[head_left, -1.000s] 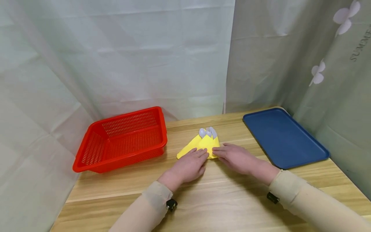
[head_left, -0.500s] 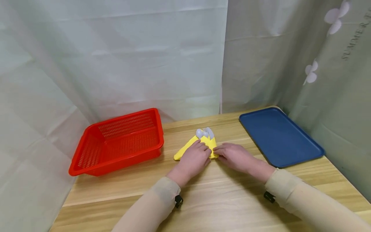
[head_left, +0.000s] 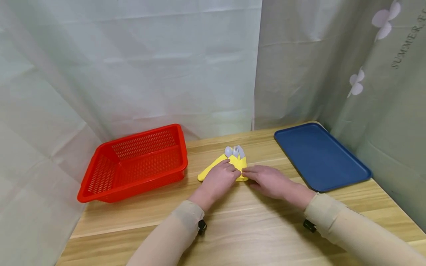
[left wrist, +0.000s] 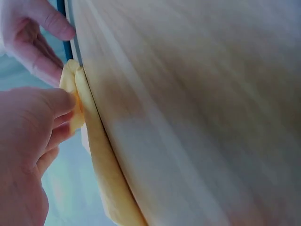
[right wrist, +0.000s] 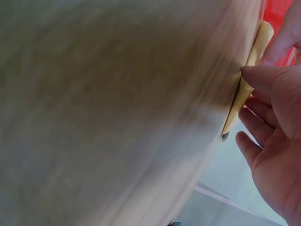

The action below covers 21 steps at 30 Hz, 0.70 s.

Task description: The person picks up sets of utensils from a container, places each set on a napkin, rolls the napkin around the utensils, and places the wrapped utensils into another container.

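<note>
A folded yellow napkin lies on the wooden table. From its far edge stick out the grey heads of a spoon, a fork and a knife; their handles are hidden inside the cloth. My left hand lies over the napkin's middle, thumb and fingers pinching a fold of it, as the left wrist view shows. From the right side, my right hand touches the napkin's right end with fairly straight fingers. In the right wrist view its thumb sits at the napkin's near edge.
A red plastic basket with perforated walls stands at the left of the table. At the right lies a blue tray. Pale curtains hang behind and on both sides.
My left hand has moved onto the napkin's middle and now pinches it. The right hand's fingers bent, then straightened again near the right end. The view has shifted slightly.
</note>
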{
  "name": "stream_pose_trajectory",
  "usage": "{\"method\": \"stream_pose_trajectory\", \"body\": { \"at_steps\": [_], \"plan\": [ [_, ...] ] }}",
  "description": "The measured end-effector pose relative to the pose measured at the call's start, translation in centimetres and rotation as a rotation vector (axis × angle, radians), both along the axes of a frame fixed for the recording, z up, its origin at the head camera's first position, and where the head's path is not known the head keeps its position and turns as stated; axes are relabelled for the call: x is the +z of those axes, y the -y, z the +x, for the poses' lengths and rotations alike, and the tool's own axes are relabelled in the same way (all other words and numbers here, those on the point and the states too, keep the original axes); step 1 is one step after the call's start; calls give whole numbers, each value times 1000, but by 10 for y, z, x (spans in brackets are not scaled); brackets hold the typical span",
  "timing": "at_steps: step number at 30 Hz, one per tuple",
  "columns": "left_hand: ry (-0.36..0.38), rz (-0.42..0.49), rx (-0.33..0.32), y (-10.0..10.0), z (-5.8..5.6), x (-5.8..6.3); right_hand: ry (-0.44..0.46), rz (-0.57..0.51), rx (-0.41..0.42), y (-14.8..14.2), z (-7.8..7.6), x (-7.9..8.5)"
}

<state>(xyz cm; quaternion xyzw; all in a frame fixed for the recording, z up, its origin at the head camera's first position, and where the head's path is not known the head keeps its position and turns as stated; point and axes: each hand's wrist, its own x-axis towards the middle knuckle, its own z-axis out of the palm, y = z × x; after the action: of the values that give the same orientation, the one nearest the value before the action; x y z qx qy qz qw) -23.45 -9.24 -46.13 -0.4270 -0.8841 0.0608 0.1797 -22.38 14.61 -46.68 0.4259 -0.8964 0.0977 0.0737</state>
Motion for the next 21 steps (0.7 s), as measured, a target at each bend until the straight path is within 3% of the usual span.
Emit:
{"method": "stream_pose_trajectory", "body": {
  "at_steps": [5, 8, 15, 21],
  "plan": [
    [5, -40, -28, 6, -3, -2, -17, 34, 24, 0, 0, 0],
    [33, -45, -12, 7, -3, -2, -45, 38, 45, 0, 1, 0],
    [247, -1, 104, 9, 4, 1, -91, 69, 87, -1, 5, -2],
    [439, 47, 130, 23, 10, 5, -78, 131, 87, 0, 8, -2]
  ]
}}
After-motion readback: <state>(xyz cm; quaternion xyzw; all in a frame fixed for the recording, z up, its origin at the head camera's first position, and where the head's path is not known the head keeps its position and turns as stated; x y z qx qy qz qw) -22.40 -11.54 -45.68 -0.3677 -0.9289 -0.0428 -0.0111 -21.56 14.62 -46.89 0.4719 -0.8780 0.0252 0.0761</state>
